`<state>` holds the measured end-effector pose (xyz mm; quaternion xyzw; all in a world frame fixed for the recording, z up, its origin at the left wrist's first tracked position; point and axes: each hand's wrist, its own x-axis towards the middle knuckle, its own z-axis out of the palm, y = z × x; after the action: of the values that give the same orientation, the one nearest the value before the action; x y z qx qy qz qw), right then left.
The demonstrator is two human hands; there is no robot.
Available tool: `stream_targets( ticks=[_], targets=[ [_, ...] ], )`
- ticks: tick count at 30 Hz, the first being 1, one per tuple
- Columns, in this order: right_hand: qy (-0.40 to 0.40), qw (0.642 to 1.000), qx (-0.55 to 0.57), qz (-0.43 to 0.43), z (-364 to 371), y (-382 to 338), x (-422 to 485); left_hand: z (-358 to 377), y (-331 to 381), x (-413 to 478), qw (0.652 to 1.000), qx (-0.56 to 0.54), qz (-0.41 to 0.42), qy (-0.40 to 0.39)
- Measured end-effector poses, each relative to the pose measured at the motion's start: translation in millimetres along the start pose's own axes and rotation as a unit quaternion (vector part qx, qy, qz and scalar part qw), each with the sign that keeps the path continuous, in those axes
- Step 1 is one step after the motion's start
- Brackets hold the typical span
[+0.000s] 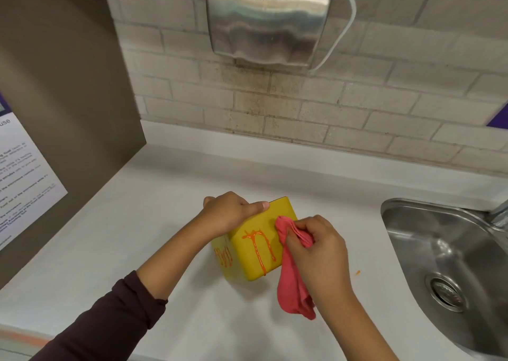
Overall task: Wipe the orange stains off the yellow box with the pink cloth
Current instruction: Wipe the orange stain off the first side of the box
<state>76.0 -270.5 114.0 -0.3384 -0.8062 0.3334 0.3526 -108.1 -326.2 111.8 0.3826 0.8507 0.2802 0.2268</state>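
Head view: right hand [319, 253] presses pink cloth [291, 275] against yellow box [261, 239].

The yellow box [255, 239] stands on the white worktop [137, 237], tilted with one corner toward the viewer. Orange stains [259, 246] run in dripping loops down its near face, and more squiggles mark the left face. The pink cloth [292, 275] is bunched, its top touching the box's right edge, the rest hanging down beside the box.
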Motion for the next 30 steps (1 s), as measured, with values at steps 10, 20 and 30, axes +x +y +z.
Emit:
stream_targets(
  ticks=[10,20,30],
  targets=[
    [-0.089,0.995,0.034,-0.013,6,-5,-8,-4,5,-1,1.000,-0.016,-0.013,-0.022],
    [-0.086,0.996,0.003,-0.036,20,-17,-2,0,3,0,0.999,-0.033,-0.019,-0.007],
    [-0.022,0.999,-0.015,0.022,4,-3,9,1,2,0,0.999,-0.033,-0.022,-0.008]
  ],
)
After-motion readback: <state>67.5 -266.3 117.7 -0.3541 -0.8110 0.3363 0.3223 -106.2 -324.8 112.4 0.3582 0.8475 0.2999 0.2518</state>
